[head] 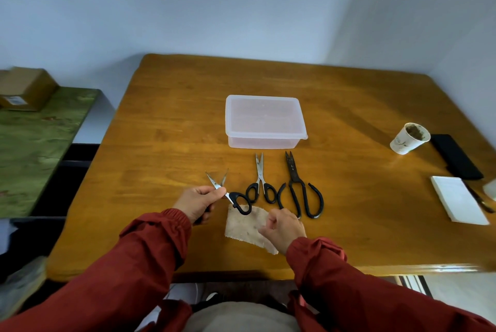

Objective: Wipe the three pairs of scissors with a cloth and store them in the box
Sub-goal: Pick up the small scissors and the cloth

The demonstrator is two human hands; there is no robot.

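The lidded box sits mid-table. Bare wood lies open to its left, behind it, and to its right as far as a paper cup, black case and white pad, all well apart from it. Directly in front, steel scissors and black scissors lie near its wall. Front-left, the left hand holds small scissors, with the cloth nearer still.
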